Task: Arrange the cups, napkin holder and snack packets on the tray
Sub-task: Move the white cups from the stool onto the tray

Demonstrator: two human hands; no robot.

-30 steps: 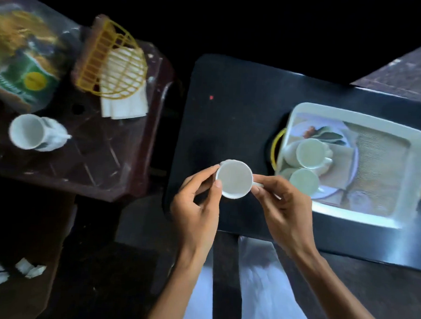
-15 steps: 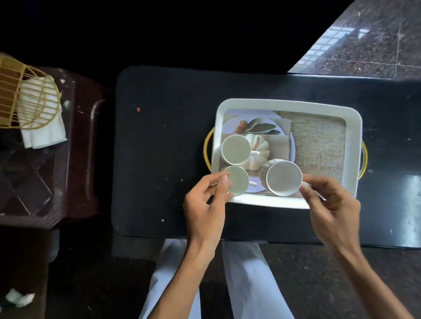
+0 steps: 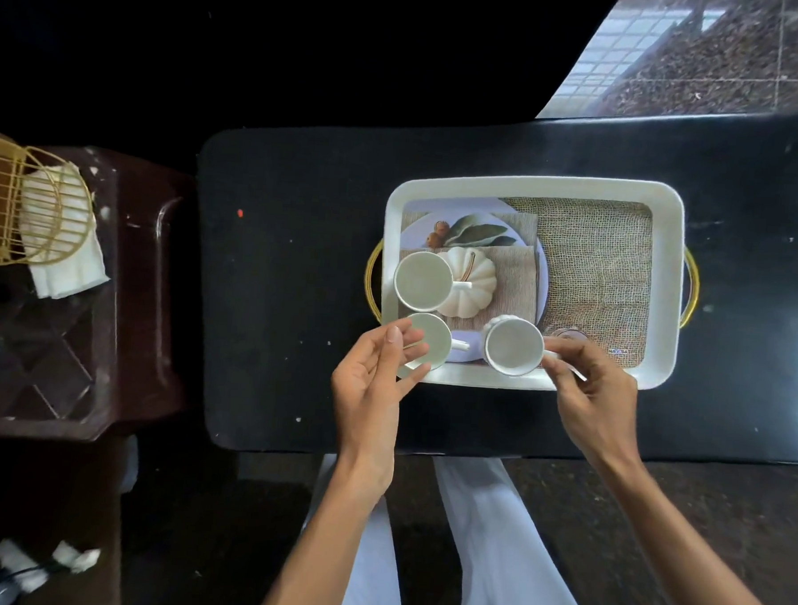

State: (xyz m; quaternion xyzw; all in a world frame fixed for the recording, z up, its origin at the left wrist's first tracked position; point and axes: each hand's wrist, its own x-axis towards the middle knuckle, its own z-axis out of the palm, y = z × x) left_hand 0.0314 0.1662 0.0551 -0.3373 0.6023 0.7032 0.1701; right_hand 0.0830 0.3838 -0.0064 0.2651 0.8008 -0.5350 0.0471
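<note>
Now we seat the third cup (image 3: 512, 345) on the tray (image 3: 666, 288).
Our right hand (image 3: 591, 395) pinches its handle, pointing right; our left hand (image 3: 374, 384) hovers open beside the neighbouring cup (image 3: 427, 338).

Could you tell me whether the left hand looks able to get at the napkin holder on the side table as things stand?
Probably yes. The left hand is empty and open beside the tray, and nothing stands between it and the napkin holder lying far to the left, though it would likely need a long stretch or a lean.
</note>
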